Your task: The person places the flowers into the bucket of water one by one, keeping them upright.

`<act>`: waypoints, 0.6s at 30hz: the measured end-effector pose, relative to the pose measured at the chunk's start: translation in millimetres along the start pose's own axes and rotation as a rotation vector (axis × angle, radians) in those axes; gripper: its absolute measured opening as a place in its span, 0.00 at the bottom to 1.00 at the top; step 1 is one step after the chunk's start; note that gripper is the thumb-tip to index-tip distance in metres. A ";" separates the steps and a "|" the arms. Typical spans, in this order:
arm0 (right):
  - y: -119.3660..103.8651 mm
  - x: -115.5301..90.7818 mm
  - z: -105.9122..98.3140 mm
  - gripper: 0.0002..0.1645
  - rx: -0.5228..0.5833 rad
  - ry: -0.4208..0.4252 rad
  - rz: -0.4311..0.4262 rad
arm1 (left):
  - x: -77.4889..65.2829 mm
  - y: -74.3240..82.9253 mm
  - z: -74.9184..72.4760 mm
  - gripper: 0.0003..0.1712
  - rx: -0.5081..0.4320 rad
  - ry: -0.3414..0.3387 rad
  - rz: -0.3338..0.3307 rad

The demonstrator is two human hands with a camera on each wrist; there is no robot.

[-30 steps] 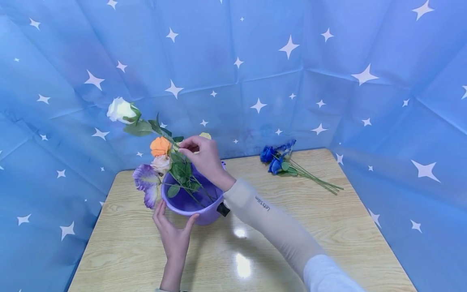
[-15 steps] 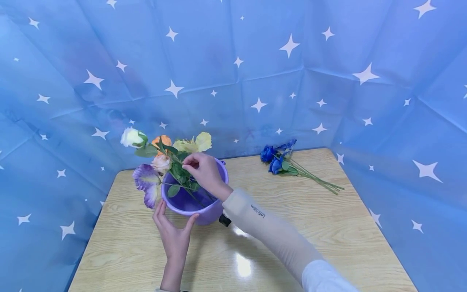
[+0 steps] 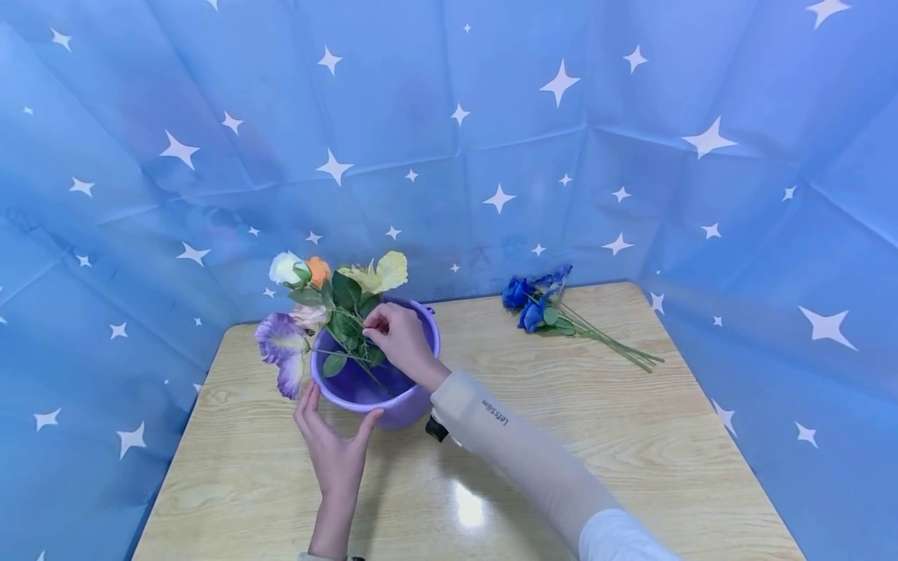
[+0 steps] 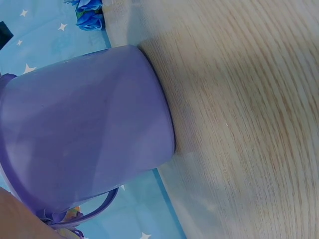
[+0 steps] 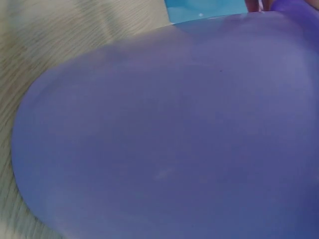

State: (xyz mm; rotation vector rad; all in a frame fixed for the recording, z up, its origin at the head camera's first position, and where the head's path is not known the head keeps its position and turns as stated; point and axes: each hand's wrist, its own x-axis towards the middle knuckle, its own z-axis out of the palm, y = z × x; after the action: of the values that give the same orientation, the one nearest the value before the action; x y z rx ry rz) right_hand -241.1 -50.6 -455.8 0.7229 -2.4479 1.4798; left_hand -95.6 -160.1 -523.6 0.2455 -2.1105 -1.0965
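Note:
A purple bucket [image 3: 403, 413] stands on the table, its side filling much of both wrist views. My left hand [image 3: 337, 456] rests against its near rim, thumb and fingers spread and fairly straight. Over the bucket's mouth, my right hand [image 3: 403, 339] pinches the green stem of a white rose [image 3: 286, 268]; its bloom leans out to the back left, and the lower stem is hidden behind the hand. Around it in the bucket stand an orange rose [image 3: 319, 271], a pale pink rose [image 3: 309, 315], a purple-and-white ruffled flower [image 3: 282, 351] and a yellow flower [image 3: 389, 271].
Blue flowers [image 3: 531, 315] with long green stems lie toward the back right of the wooden table [image 3: 589, 436]. A blue star-printed cloth [image 3: 491, 140] hangs behind and along both sides. The bucket's handle [image 4: 99, 206] hangs at its side in the left wrist view.
My right hand has moved down and slightly right, lowering the white rose's stem into the bucket; its bloom has dropped beside the orange rose. My left hand has stayed at the rim.

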 end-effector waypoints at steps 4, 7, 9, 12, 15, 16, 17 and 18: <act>-0.1 -0.2 1.2 0.02 -0.027 -0.048 0.059 | 0.1 -0.1 -0.2 0.63 0.003 0.009 0.013; -0.4 -0.6 1.8 0.02 -0.042 -0.073 0.100 | 0.1 0.2 -0.6 0.63 0.001 0.013 0.021; -0.3 -0.6 2.1 0.03 -0.048 -0.078 0.115 | 0.2 0.4 -0.9 0.63 -0.004 0.014 0.025; 0.7 0.1 2.9 0.03 -0.057 -0.075 0.127 | 0.3 0.9 -1.0 0.63 -0.006 0.012 0.026; 1.6 0.6 3.1 0.03 -0.060 -0.076 0.133 | 0.2 0.9 -0.7 0.63 -0.007 0.011 0.026; 2.0 0.8 3.2 0.03 -0.060 -0.076 0.135 | 0.1 0.9 -0.6 0.63 -0.006 0.011 0.026; 2.2 0.8 3.2 0.03 -0.060 -0.077 0.136 | 0.1 0.8 -0.5 0.63 -0.007 0.010 0.026; 2.7 0.9 3.2 0.03 -0.063 -0.077 0.136 | 0.1 0.7 -0.4 0.63 -0.007 0.010 0.026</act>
State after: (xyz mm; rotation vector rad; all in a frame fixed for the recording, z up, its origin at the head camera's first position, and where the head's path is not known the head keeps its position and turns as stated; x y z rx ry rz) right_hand -243.0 -52.7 -459.1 0.6236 -2.6367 1.4386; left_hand -95.3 -159.9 -522.9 0.2192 -2.0955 -1.0850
